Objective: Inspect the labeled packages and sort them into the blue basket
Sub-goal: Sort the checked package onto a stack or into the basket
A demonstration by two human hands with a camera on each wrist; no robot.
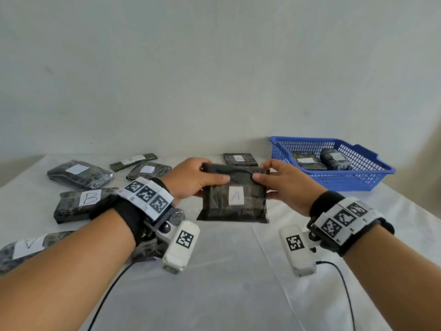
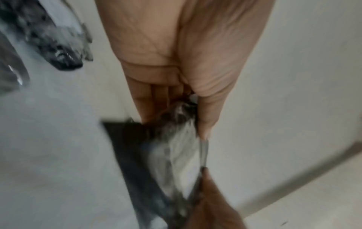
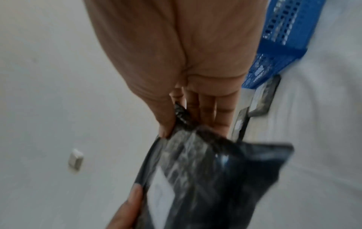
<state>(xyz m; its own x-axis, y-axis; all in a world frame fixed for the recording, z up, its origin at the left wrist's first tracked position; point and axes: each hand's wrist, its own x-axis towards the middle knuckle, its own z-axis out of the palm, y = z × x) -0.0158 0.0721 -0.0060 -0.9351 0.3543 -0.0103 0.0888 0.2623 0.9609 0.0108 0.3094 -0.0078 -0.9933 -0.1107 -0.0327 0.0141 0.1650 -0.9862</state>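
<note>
A dark plastic-wrapped package [image 1: 235, 195] with a white label marked A is held upright above the table centre. My left hand [image 1: 194, 179] pinches its upper left edge, thumb on the front. My right hand [image 1: 280, 181] pinches the upper right edge the same way. In the left wrist view the package [image 2: 166, 155] runs blurred from my left hand [image 2: 176, 99]; in the right wrist view the package [image 3: 205, 178] hangs below my right hand [image 3: 188, 111]. The blue basket [image 1: 372, 173] stands at the back right and holds two wrapped packages [image 1: 307, 161].
Several more dark labelled packages lie on the white table at left, one marked B [image 1: 81, 204], another A package [image 1: 239, 160] behind the held one. The basket's corner [image 3: 278, 46] shows in the right wrist view. Cables trail near the front edge.
</note>
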